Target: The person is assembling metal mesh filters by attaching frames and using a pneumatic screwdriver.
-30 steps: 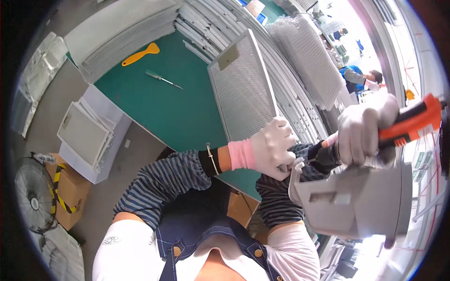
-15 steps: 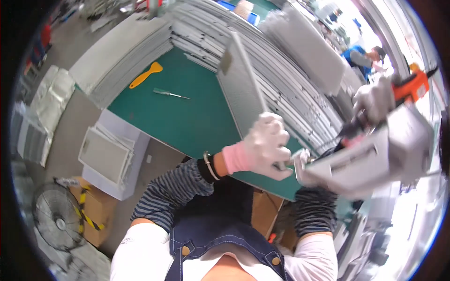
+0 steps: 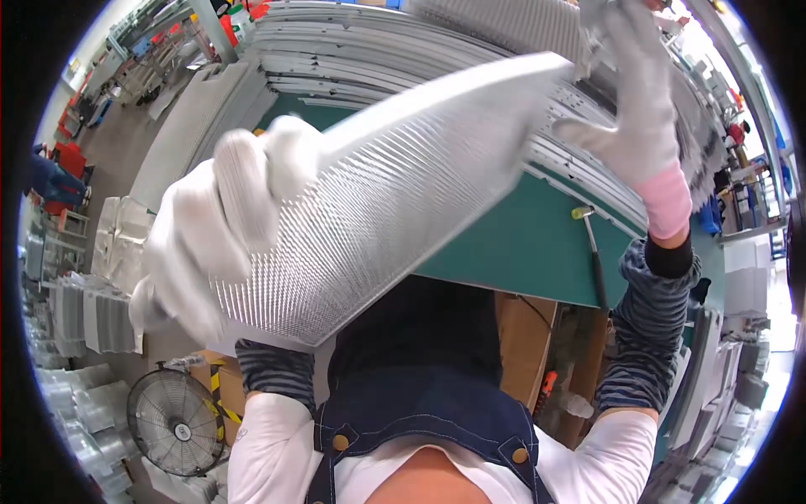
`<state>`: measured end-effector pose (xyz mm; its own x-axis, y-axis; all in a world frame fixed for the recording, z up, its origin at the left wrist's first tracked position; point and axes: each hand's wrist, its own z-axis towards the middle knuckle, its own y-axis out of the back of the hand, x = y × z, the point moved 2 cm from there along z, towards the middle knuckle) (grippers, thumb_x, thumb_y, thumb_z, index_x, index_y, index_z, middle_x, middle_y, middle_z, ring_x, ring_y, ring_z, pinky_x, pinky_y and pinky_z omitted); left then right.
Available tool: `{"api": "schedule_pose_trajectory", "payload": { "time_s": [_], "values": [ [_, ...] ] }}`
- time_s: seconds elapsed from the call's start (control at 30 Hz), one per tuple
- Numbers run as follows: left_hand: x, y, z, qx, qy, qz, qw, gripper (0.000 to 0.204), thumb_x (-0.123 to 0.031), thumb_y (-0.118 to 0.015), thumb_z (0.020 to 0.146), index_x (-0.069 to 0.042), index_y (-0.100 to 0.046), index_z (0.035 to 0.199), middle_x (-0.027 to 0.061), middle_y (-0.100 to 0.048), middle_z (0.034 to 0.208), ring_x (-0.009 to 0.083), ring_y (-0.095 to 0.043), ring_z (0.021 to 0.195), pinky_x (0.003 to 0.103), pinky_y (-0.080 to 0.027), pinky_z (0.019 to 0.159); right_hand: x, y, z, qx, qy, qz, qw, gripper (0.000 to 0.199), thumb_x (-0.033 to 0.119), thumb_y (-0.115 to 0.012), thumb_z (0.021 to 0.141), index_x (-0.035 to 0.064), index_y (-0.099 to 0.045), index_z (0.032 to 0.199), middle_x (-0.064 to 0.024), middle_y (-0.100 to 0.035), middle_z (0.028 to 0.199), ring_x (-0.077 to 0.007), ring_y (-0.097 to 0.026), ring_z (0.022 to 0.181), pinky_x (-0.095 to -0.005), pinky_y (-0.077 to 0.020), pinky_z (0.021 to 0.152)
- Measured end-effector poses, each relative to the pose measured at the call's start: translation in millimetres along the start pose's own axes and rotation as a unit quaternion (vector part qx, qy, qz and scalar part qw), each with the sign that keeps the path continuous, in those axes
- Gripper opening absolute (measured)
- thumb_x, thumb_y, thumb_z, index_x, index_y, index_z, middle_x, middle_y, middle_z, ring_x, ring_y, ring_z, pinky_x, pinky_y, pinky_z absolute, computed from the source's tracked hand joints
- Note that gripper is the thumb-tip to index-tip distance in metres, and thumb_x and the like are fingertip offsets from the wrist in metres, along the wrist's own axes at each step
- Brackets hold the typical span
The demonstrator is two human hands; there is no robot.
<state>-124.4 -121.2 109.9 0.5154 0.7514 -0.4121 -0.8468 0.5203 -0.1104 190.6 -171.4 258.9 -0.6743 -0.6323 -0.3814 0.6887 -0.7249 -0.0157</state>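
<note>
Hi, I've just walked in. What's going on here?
A person in white gloves is holding up a pale mesh panel at a tilt, the left hand gripping its left end. The right hand is raised apart from the panel, its thumb spread; whether its blurred fingertips touch anything is hard to tell. A hammer lies on the green table, and pale metal frames are stacked along its far side.

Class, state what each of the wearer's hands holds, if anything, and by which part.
The left hand holds the mesh panel by its left end; whether the right hand holds anything cannot be told.
</note>
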Motion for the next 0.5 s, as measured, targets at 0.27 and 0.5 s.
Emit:
{"api": "schedule_pose_trajectory", "payload": {
  "time_s": [0.27, 0.5],
  "values": [
    [110.6, 100.6, -0.7, 0.277, 0.107, 0.444, 0.845, 0.043, -0.026, -0.063, 0.085, -0.008, -0.055, 0.124, 0.0137, -0.051, 0.120, 0.0296, -0.053, 0.110, 0.038, -0.047, 0.093, 63.4, 116.5, -62.5, 0.493, -0.391, -0.028, 0.777, 0.019, 0.006, -0.075, 0.071, 0.0059, -0.070, 0.089, -0.0063, -0.065, 0.074, -0.0177, -0.062, 0.061, -0.0272, -0.0485, 0.054],
    [154.8, 138.6, -66.9, 0.349, 0.260, 0.667, 0.605, 0.031, -0.021, -0.062, 0.087, -0.008, -0.064, 0.115, 0.0122, -0.062, 0.110, 0.0328, -0.059, 0.103, 0.041, -0.051, 0.086, 230.8, 103.9, -142.9, 0.649, -0.372, -0.150, 0.647, 0.046, 0.028, -0.077, 0.068, 0.0100, -0.061, 0.106, -0.0097, -0.060, 0.096, -0.0268, -0.061, 0.085, -0.0403, -0.0521, 0.072]
  ]
}}
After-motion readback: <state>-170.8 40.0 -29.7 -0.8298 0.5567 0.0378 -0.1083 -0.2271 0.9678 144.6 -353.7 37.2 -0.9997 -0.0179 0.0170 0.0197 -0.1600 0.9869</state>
